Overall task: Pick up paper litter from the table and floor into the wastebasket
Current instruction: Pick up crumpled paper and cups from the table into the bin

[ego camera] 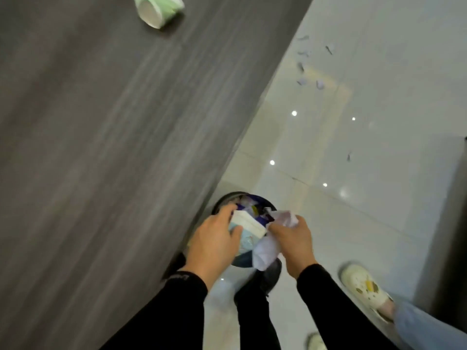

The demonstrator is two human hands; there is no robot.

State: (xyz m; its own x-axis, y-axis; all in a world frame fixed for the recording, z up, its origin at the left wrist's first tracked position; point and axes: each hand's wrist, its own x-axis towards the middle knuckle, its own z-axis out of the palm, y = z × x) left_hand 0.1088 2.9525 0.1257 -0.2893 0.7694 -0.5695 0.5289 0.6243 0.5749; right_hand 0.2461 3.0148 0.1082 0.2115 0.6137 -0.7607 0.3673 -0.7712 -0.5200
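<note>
Both hands press paper litter down over a full wastebasket beside the table.

The dark wood-grain table fills the frame from 7 to 12 o'clock, its edge running diagonally from 1 o'clock down to 6; a green-and-white paper cup lies tipped on it at 12 o'clock, its mouth facing 7 o'clock. Glossy white floor takes the right side, with small paper scraps scattered at 1 o'clock, well apart from the basket. The black wastebasket sits at 6 o'clock, just beside the table edge, already stuffed. The left hand closes on a flattened paper cup, long axis toward 4 o'clock. The right hand clutches crumpled white paper. A white clog stands at 4 o'clock.
</note>
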